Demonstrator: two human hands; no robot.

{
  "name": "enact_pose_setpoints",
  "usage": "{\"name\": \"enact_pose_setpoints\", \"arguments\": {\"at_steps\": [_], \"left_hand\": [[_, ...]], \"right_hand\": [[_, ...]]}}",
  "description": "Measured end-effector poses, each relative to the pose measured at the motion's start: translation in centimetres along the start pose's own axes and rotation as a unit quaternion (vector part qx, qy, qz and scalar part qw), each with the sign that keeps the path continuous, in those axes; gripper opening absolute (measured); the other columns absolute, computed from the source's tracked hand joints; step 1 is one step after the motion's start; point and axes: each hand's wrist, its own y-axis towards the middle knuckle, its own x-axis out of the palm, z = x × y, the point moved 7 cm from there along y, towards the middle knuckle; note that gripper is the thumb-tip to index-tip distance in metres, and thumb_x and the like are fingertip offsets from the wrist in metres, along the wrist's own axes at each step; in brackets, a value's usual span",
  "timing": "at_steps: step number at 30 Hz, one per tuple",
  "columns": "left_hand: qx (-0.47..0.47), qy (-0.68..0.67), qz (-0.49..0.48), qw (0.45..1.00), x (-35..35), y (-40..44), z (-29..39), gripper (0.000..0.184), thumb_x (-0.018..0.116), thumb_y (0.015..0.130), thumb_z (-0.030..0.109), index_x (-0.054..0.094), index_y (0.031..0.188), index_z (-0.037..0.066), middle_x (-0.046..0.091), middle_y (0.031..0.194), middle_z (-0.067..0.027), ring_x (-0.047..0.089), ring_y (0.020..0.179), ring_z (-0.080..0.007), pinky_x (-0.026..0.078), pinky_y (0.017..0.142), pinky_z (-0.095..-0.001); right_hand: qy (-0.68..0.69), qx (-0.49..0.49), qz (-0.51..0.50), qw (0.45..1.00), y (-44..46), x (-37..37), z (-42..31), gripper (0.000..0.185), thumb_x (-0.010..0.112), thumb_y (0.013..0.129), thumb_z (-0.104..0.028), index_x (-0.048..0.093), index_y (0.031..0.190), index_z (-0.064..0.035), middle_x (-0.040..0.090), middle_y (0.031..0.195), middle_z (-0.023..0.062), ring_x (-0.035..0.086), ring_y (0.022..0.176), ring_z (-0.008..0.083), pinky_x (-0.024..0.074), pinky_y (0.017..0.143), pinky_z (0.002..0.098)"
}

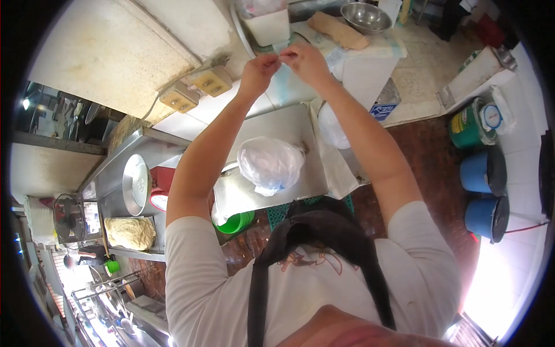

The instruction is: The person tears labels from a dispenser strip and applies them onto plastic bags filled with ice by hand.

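Both arms reach out ahead of me, and the fingertips meet close together. My left hand [261, 70] is closed in a pinch. Beside it, my right hand [304, 61] pinches too, with thumb and fingers pressed together. Something thin, pale and see-through shows at the fingertips; its kind I cannot make out. Just beyond the hands stands a white plastic container [266, 26] with a clear bag in its top. Nearer to me, between my forearms, a knotted-looking white plastic bag [270, 165] sits on a metal tray [309, 130]. Its contents are hidden.
A steel bowl [366, 18] and a brown paper piece [338, 31] lie on the far counter. At left are a red scale [161, 184] and noodle-like strands [129, 233]. Blue buckets [483, 170] stand along the right wall. A green bucket [236, 222] is below the tray.
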Motion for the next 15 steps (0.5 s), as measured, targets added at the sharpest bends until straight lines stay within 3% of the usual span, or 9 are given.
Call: {"name": "enact_pose_setpoints", "arguments": {"at_steps": [3,6,12,15], "left_hand": [[0.010,-0.014,0.008,1.000,-0.2,0.6,-1.2,0.025,0.071,0.091,0.017,0.073,0.110,0.000,0.074,0.090,-0.0116,0.068,0.081,-0.0169,0.052,0.076,-0.0302],[-0.002,-0.030,0.015,0.999,-0.5,0.6,-1.6,0.025,0.071,0.091,0.014,0.072,0.111,-0.001,0.074,0.092,-0.0107,0.068,0.083,-0.0157,0.052,0.077,-0.0296],[-0.019,-0.009,0.005,1.000,-0.7,0.0,-1.6,0.026,0.069,0.094,0.015,0.071,0.115,0.000,0.072,0.092,-0.0071,0.063,0.084,-0.0115,0.050,0.077,-0.0265],[-0.016,0.002,0.001,1.000,-0.5,0.1,-1.3,0.026,0.069,0.094,0.016,0.071,0.115,0.000,0.072,0.091,-0.0069,0.063,0.083,-0.0114,0.049,0.077,-0.0263]], "right_hand": [[0.005,0.043,-0.029,0.999,0.4,0.5,0.6,0.021,0.069,0.089,-0.023,0.074,0.099,-0.0045,0.072,0.095,0.0131,0.068,0.087,0.0319,0.0529,0.077,0.0380],[0.057,0.079,-0.041,0.994,0.2,0.5,1.4,0.022,0.068,0.091,-0.023,0.073,0.100,-0.0042,0.073,0.093,0.0132,0.069,0.084,0.0294,0.0538,0.076,0.0362],[0.093,0.127,0.020,0.987,0.0,0.1,2.9,0.025,0.072,0.087,-0.028,0.073,0.095,-0.0047,0.073,0.091,0.0143,0.069,0.083,0.0315,0.0543,0.076,0.0383],[0.028,0.036,-0.005,0.999,-0.1,0.2,-0.5,0.026,0.073,0.087,-0.029,0.073,0.094,-0.0043,0.072,0.088,0.0148,0.068,0.083,0.0329,0.0536,0.076,0.0401]]}}
